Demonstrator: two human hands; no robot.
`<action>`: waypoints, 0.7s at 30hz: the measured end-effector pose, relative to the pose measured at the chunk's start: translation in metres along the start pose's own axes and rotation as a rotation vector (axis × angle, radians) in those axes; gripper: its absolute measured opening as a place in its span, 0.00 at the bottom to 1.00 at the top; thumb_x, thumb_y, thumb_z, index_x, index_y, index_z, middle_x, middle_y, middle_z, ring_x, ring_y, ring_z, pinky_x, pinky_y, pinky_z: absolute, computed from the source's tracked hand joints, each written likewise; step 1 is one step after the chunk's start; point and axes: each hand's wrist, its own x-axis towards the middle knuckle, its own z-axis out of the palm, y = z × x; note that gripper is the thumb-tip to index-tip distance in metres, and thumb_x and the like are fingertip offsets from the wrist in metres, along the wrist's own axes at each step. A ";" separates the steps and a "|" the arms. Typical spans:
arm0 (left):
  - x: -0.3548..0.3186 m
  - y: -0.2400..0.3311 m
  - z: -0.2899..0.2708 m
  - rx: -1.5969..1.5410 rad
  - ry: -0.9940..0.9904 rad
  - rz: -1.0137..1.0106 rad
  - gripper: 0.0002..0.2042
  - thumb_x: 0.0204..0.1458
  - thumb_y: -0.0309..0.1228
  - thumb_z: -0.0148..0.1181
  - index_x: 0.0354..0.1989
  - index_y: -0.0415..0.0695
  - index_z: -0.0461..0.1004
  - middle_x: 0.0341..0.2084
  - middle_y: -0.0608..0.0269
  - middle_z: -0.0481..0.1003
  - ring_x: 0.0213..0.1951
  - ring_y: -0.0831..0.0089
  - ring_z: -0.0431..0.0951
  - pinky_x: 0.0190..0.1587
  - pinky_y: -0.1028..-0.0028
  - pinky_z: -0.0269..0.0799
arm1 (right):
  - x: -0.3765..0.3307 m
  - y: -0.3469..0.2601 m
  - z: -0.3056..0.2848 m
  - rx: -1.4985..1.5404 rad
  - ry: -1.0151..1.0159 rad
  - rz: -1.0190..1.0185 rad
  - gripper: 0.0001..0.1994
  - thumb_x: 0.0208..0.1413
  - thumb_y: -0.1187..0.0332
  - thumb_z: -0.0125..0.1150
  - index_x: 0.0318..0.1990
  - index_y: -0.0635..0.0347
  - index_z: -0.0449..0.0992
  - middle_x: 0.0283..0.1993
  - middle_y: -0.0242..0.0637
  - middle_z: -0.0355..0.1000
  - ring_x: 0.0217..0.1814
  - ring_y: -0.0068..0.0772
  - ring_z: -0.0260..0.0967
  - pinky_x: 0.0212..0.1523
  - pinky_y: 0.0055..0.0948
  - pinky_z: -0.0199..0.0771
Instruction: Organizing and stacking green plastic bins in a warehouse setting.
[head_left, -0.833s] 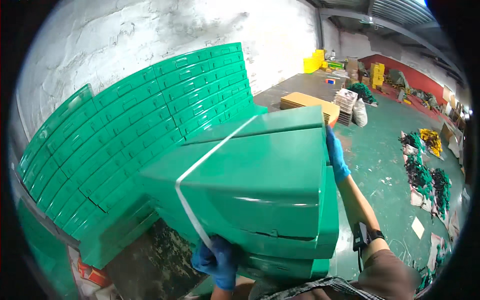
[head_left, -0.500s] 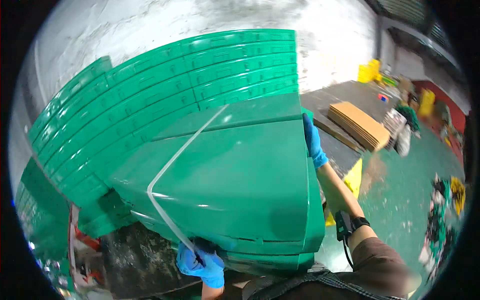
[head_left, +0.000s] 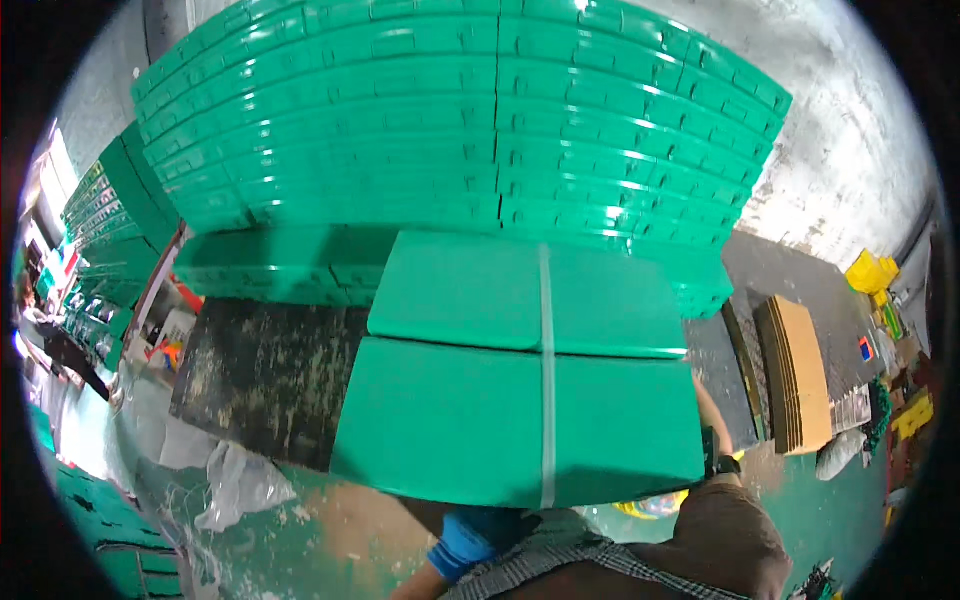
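Note:
A bundle of green plastic boxes, bound by a pale strap, is in front of my body. Two flat panels lie side by side as its upper face. Under its near edge, close to the strap, is my left hand in a blue glove. The bundle hides its fingers, and the hand holds it from below. My right forearm, with a dark band and small device at the wrist, goes up behind the bundle's right side. The right hand itself is hidden there.
Tall stacks of green boxes stand against the white wall, with a lower row before them. A worn dark platform lies left, cardboard sheets right. Clear plastic bags are on the floor. A person stands far left.
My view has swung left toward the stacks. The bundle has tipped so its broad panels face up and its strap runs straight. My right hand has gone out of sight behind it.

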 end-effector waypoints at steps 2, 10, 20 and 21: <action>-0.046 -0.017 -0.007 -0.099 -0.060 -0.072 0.06 0.39 0.38 0.62 0.21 0.53 0.74 0.22 0.63 0.72 0.22 0.59 0.71 0.26 0.66 0.67 | -0.045 -0.008 -0.049 0.109 0.015 0.135 0.20 0.59 0.64 0.45 0.57 0.62 0.62 0.54 0.42 0.66 0.51 0.38 0.67 0.51 0.35 0.67; -0.123 -0.183 -0.008 -0.930 0.527 -1.396 0.21 0.55 0.43 0.47 0.46 0.37 0.68 0.43 0.58 0.70 0.43 0.68 0.69 0.47 0.65 0.64 | -0.282 -0.050 -0.092 0.370 -0.130 0.700 0.23 0.60 0.55 0.45 0.57 0.63 0.63 0.55 0.38 0.65 0.52 0.33 0.65 0.52 0.33 0.66; -0.165 -0.072 0.112 -1.720 0.187 -1.325 0.22 0.57 0.43 0.44 0.54 0.42 0.63 0.51 0.57 0.65 0.50 0.61 0.66 0.54 0.59 0.60 | -0.221 -0.047 -0.099 0.207 -0.150 0.453 0.20 0.59 0.62 0.46 0.56 0.61 0.58 0.34 0.36 0.70 0.37 0.28 0.67 0.37 0.29 0.70; -0.163 -0.037 0.139 -1.858 0.116 -1.316 0.22 0.57 0.43 0.44 0.54 0.42 0.62 0.52 0.57 0.65 0.51 0.61 0.66 0.55 0.58 0.60 | -0.195 -0.029 -0.119 -0.074 -0.185 0.164 0.15 0.56 0.64 0.48 0.49 0.60 0.62 0.31 0.43 0.69 0.31 0.40 0.67 0.33 0.32 0.70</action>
